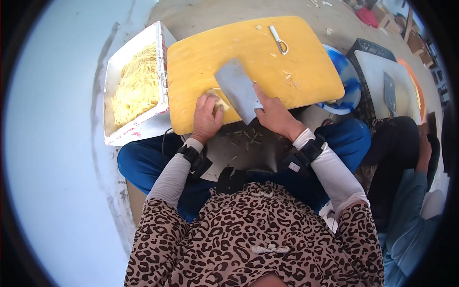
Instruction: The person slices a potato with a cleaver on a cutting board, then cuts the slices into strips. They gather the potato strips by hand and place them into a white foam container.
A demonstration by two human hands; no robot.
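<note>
My left hand [208, 115] presses down near the front left of the yellow board [201, 62], fingers curled over a pale yellow peeled potato [220, 99]. Much of the potato is hidden under the fingers. In my right hand [276, 116] is a cleaver [236, 86], gripped with the index finger stretched along the blade. Its broad grey blade slants over the board, just right of the potato. A white-handled peeler [279, 40] lies toward the back of the board.
At the left stands a white foam box [161, 103] holding pale yellow strips [138, 86]. A blue and white basin [345, 79] sits beyond the board's right edge. Farther right, another person's arm [424, 152] is near a white board [377, 71] with a dark blade [389, 91].
</note>
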